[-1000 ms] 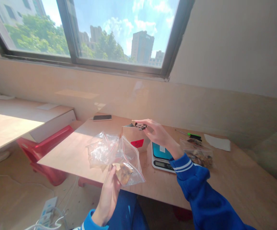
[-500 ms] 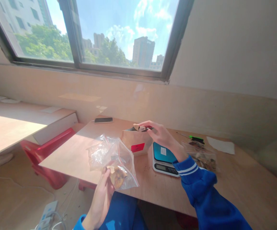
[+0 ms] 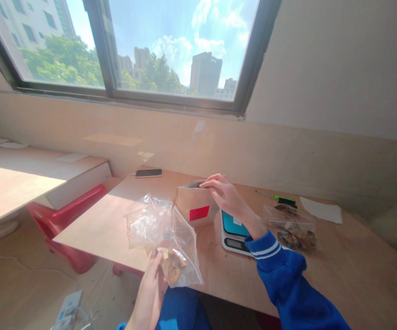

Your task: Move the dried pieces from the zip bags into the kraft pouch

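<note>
- My left hand (image 3: pixel 150 293) is pinched shut on the lower corner of a clear zip bag (image 3: pixel 171 238), held up in front of the counter (image 3: pixel 339 275) edge; a few brownish dried pieces (image 3: pixel 173 268) sit in the bottom of it, right above my thumb.
- My right hand (image 3: pixel 224 195) is at the mouth of a brown paper pouch (image 3: pixel 195 206) with a red label; fingers curled together over the top edge. I can't tell if anything is pinched between them (too small and shaded).
- The pouch stands upright on the counter, touching or just beside the zip bag's top edge.
- Just right of the pouch: a small kitchen scale (image 3: pixel 234 229) with a blue platform, partly under my right wrist.
- Further right, a second clear bag (image 3: pixel 293 227) of dark dried bits lies flat; behind it a green-handled tool (image 3: pixel 283 199) and a white paper (image 3: pixel 322 211).
- Phone (image 3: pixel 148 173) at the far edge, well apart.
- Risks, my judgement: the zip bag is held by one corner only and its mouth is slack, so pieces could miss it and drop to the floor (it hangs past the counter edge).
- The pouch looks light and is steadied only at the top; a tug could tip it onto the scale.
- My sleeve could brush the scale.
</note>
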`<move>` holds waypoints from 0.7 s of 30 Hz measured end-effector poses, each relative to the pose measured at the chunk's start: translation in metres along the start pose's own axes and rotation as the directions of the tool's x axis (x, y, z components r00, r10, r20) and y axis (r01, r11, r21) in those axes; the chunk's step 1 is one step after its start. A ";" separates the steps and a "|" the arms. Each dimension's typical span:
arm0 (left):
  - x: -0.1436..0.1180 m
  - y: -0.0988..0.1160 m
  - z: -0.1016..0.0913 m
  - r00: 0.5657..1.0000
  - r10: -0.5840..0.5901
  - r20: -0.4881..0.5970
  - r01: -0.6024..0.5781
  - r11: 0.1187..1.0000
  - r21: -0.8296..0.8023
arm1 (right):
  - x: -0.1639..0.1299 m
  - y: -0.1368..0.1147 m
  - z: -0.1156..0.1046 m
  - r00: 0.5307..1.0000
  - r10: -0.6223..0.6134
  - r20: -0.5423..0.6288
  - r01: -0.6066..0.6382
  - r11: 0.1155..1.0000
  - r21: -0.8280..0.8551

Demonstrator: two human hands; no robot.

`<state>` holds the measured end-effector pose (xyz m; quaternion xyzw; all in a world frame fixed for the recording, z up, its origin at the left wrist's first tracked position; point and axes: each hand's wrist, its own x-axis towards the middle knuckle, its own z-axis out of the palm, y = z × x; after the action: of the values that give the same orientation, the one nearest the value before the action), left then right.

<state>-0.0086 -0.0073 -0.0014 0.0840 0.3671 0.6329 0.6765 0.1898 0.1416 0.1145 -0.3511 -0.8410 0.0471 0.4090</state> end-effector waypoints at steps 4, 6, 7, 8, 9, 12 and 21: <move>0.004 0.001 -0.001 1.000 -0.013 -0.012 0.013 1.000 0.007 | -0.004 -0.015 0.000 0.996 0.012 -0.089 -0.016 0.999 -0.044; 0.005 0.003 0.001 1.000 -0.014 0.002 0.014 1.000 -0.004 | -0.007 -0.032 -0.002 0.998 0.031 -0.050 -0.030 0.999 0.024; 0.005 0.005 0.003 1.000 -0.009 0.003 0.009 1.000 -0.005 | -0.009 -0.042 -0.003 0.999 0.051 0.003 -0.051 0.996 0.075; 0.005 0.007 0.004 1.000 -0.005 -0.003 0.005 1.000 -0.004 | -0.011 -0.053 -0.003 0.995 0.073 0.072 -0.082 0.989 0.124; 0.005 0.010 0.007 1.000 0.001 -0.011 -0.001 1.000 -0.002 | -0.014 -0.063 -0.004 0.985 0.093 0.148 -0.117 0.979 0.165; 0.004 0.019 0.014 0.999 0.024 -0.037 -0.023 1.000 0.014 | -0.023 -0.086 -0.003 0.936 0.144 0.321 -0.217 0.954 0.206; -0.003 0.022 0.024 0.979 0.077 0.188 -0.095 0.992 0.089 | -0.037 -0.083 0.002 0.831 0.321 0.455 -0.446 0.873 0.198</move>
<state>-0.0111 0.0021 0.0295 0.1908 0.3295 0.6324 0.6746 0.1580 0.0562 0.1191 -0.4313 -0.8018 0.3264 0.2539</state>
